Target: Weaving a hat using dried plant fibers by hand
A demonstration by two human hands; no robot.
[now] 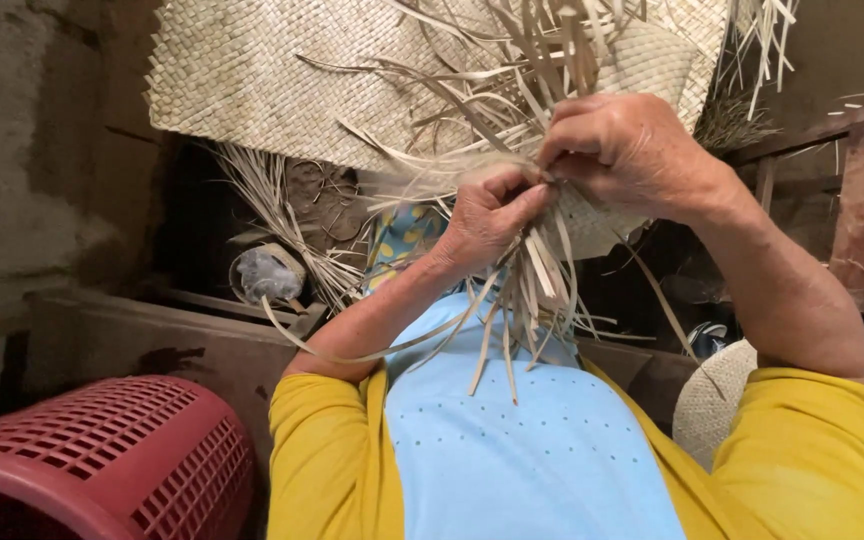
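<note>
Pinching loose straw strips (527, 270) at mid-frame: left hand (487, 215) fingers closed on the strands, right hand (627, 150) fingers also closed on them, just above and touching the left. Strips hang down over the light blue lap cloth (527, 450). Woven mat (272, 75) spreads behind the hands, strips running out of its edge. Red plastic basket (102, 455) sits lower left, well apart.

The woven mat (252, 80) is coloured pale straw in a checked plait; the sleeves (812, 450) are coloured mustard yellow. The basket (102, 460) is coloured red with a grid pattern.
</note>
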